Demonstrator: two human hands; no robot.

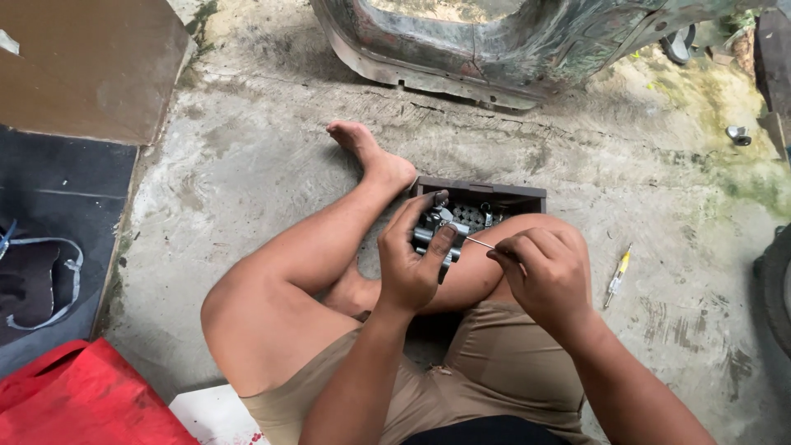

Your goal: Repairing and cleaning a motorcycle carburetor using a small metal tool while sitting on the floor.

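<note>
concrete floor (272,156), toolbox (494,196) behind hands (412,259), screwdriver (617,276) aside.

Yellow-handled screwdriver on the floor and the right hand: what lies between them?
Only bare concrete floor in the head view, between the yellow-handled screwdriver and the right hand.

You have three packages in view: a flat brown cardboard sheet (91,66) lying at the upper left on the floor, a red bag (82,404) at the lower left corner, and a small dark open box (480,194) past your knee, holding metal parts.
</note>
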